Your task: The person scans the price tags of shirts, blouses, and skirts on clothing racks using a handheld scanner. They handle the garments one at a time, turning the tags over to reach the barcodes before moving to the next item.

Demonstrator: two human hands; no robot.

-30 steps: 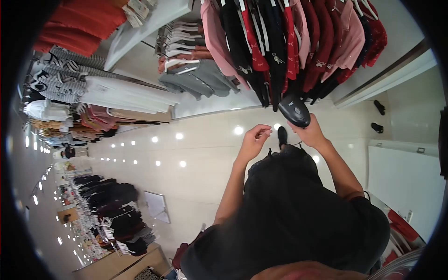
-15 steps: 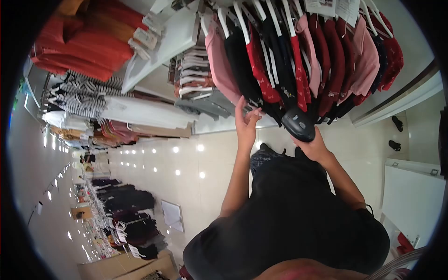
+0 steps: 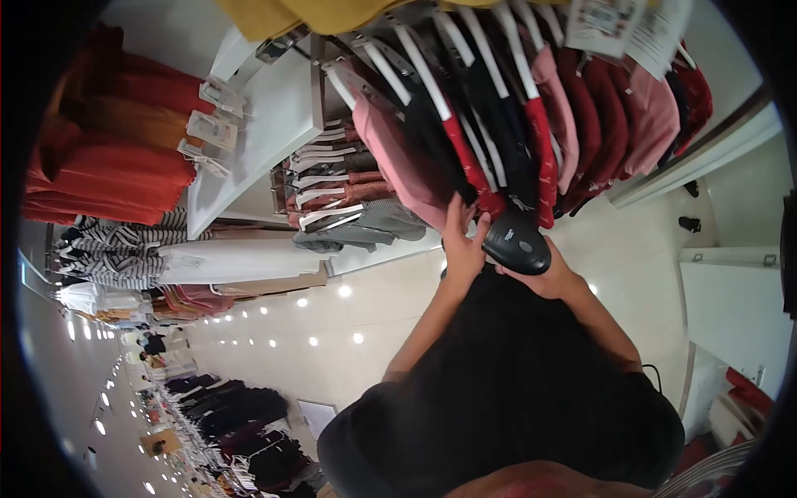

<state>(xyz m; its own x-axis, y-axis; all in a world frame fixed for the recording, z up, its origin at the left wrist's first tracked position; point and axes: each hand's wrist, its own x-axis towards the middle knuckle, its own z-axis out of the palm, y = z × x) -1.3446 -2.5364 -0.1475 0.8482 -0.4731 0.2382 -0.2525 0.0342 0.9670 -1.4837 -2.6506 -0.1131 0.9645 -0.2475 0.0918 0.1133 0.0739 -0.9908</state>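
The left hand (image 3: 462,245) is closed, pinching the hem of a hanging black garment (image 3: 432,141). The right hand (image 3: 550,280) is wrapped around a black scanner (image 3: 516,242).

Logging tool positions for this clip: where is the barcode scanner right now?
Head view, right of centre: the scanner sits in the right hand, beside the left hand, under the hanging red and black tops.

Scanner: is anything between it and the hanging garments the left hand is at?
Nothing visible does. The right hand holds the scanner just under the hems of the hanging garments. The left hand is beside it at those hems, not across the scanner's front.
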